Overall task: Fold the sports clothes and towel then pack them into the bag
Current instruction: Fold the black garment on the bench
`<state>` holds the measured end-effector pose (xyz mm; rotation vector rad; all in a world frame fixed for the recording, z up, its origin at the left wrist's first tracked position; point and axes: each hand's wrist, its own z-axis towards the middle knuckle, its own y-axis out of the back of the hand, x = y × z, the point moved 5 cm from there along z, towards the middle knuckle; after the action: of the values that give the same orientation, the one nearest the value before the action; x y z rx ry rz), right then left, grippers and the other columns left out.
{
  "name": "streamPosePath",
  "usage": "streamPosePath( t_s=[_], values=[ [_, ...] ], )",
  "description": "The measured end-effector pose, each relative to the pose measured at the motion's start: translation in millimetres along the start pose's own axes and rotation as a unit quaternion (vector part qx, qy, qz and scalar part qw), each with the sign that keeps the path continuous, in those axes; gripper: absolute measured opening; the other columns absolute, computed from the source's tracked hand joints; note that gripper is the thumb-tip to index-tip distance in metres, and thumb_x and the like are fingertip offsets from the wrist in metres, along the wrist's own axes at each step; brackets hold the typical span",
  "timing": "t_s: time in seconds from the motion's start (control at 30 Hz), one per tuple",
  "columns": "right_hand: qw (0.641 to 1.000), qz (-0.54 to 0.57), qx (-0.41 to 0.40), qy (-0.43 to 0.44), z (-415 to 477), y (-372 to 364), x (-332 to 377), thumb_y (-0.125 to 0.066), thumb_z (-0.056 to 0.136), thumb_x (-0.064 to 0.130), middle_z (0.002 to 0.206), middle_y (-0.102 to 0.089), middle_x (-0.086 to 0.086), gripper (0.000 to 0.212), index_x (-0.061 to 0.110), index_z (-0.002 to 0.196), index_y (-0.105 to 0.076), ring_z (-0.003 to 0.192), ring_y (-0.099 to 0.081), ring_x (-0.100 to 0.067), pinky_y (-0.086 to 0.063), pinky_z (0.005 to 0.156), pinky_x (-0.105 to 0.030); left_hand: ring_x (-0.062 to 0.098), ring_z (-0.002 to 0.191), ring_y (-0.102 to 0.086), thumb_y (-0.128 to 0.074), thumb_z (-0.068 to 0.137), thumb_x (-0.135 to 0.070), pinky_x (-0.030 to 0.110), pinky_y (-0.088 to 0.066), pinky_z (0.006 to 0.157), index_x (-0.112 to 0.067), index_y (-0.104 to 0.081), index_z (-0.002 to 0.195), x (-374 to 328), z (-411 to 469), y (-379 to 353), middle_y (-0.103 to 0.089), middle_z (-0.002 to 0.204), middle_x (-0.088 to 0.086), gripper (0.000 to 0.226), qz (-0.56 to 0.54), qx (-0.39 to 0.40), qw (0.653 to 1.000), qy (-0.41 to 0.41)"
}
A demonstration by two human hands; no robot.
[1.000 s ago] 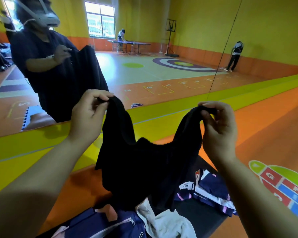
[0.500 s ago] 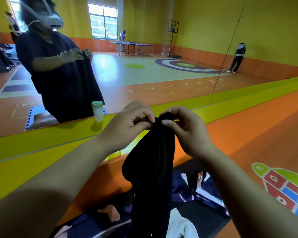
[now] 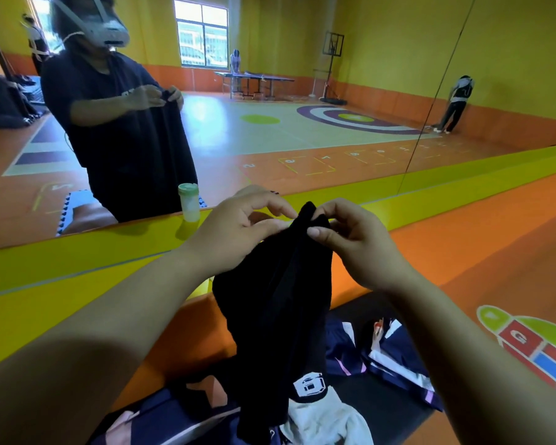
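Pinching the top edge of the black garment (image 3: 280,303) between curled fingers (image 3: 276,207) of left hand (image 3: 238,232) and right hand (image 3: 357,248), side by side, letting it hang doubled lengthwise for folding

Black mat (image 3: 385,409) on the orange floor (image 3: 463,252), with navy clothes (image 3: 395,361), a white towel (image 3: 328,422) and a navy bag (image 3: 161,419) on it

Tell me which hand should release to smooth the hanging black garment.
Probably the left hand: both pinch the black garment at its top, but the right hand curls over the fold, so it could hold alone.
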<state>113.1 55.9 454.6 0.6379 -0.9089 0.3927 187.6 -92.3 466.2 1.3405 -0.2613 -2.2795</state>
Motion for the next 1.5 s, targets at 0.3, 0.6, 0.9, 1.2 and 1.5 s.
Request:
streamPosePath(
  t_s=[0.3, 0.6, 0.9, 1.2, 1.5],
  values=[
    [0.992, 0.028, -0.127, -0.010, -8.6, 30.4, -16.6, -0.062, 0.086, -0.002, 0.066, -0.061, 0.019, 0.025, 0.022, 0.078, -0.057, 0.062, -0.055, 0.000, -0.043, 0.059, -0.014, -0.003, 0.113, -0.043, -0.052, 0.059, -0.085, 0.006, -0.035, 0.088, -0.052, -0.057, 0.096, 41.0, -37.4, -2.8, -0.031, 0.129, -0.027, 0.050, 0.182, 0.164, 0.970, 0.008],
    [0.996, 0.018, -0.079, -0.049, -20.8, 43.8, -42.1, -0.063, 0.081, 0.016, 0.069, -0.059, 0.015, 0.011, 0.024, 0.079, -0.056, 0.063, -0.050, -0.009, -0.041, 0.058, -0.015, 0.010, 0.068, -0.045, -0.041, 0.076, -0.076, 0.031, -0.041, 0.063, -0.020, -0.041, 0.066, 47.4, -8.3, 8.2, -0.045, 0.070, -0.006, 0.057, 0.355, 0.159, 0.916, -0.097],
    [0.993, -0.022, -0.065, -0.096, -40.1, 58.1, -63.0, -0.063, 0.078, 0.028, 0.073, -0.058, 0.017, 0.012, 0.029, 0.083, -0.053, 0.066, -0.046, -0.011, -0.039, 0.063, -0.025, -0.005, 0.069, -0.043, -0.036, 0.078, -0.074, 0.008, -0.032, 0.062, -0.034, -0.025, 0.063, 56.3, 3.6, -16.8, -0.037, 0.064, -0.011, 0.045, 0.341, 0.221, 0.908, -0.100],
    [0.956, -0.182, 0.078, -0.217, -71.0, 76.5, -79.7, -0.080, 0.073, 0.024, 0.096, -0.067, -0.015, 0.042, 0.036, 0.107, -0.057, 0.074, -0.064, -0.033, -0.053, 0.070, -0.043, -0.009, 0.070, -0.047, -0.069, 0.079, -0.046, 0.017, -0.035, 0.057, -0.037, -0.037, 0.084, 73.1, 10.9, -53.6, -0.051, 0.078, -0.013, 0.033, 0.294, 0.272, 0.916, 0.014],
    [0.917, -0.205, 0.106, -0.325, -81.3, 113.7, -126.4, -0.071, 0.083, 0.009, 0.062, -0.062, -0.002, 0.019, 0.011, 0.095, -0.057, 0.051, -0.061, -0.009, -0.053, 0.058, -0.029, 0.013, 0.086, -0.054, -0.078, 0.072, -0.039, 0.022, -0.039, 0.071, -0.029, -0.057, 0.107, 115.2, 41.7, -122.3, -0.061, 0.096, -0.008, 0.042, 0.281, 0.371, 0.879, 0.101]
  ],
)
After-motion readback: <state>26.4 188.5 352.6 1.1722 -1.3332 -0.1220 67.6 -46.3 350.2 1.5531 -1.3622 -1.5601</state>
